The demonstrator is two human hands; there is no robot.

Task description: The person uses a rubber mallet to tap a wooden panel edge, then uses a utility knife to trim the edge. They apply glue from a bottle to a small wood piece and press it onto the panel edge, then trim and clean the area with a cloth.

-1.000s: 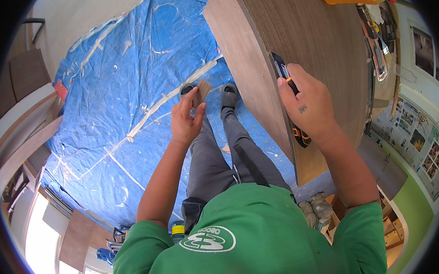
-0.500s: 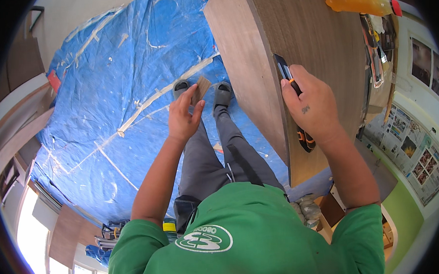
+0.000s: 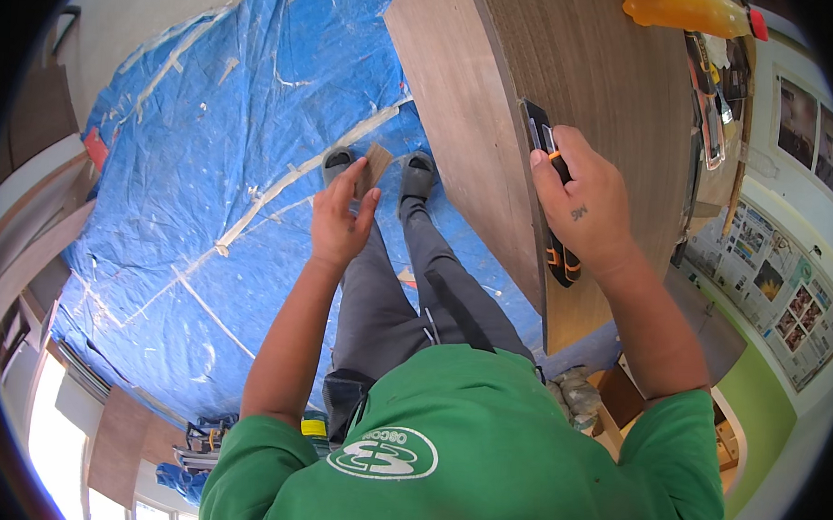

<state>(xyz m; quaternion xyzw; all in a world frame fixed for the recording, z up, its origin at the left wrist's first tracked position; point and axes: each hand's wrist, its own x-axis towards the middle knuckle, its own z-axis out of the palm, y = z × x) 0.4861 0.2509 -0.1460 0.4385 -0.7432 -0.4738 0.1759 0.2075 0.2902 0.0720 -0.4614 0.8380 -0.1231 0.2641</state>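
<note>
My right hand (image 3: 582, 200) is wrapped round a long black-and-orange hand tool (image 3: 562, 263) with a flat dark front. The tool lies along the left edge of a brown wood-grain panel (image 3: 619, 92), the top face of a box-like piece at my right. My palm hides the middle of the tool. To the left, my left hand (image 3: 340, 224) is raised in front of my legs, holding a small wood-grain block (image 3: 375, 168) between thumb and fingers. How far the fingers wrap round it is partly hidden.
Blue sheeting (image 3: 216, 158) with tape strips covers the floor under my sandals (image 3: 416, 174). On the panel's far right stand a bottle of orange drink (image 3: 692, 14) and several tools (image 3: 707, 101). Newspaper sheets (image 3: 773, 285) lie beyond. Boards (image 3: 46, 114) lean at the left.
The tool in my right hand has turned slightly, its rear end moving left to lie closer in line with the panel edge. My left hand keeps the block in nearly the same place.
</note>
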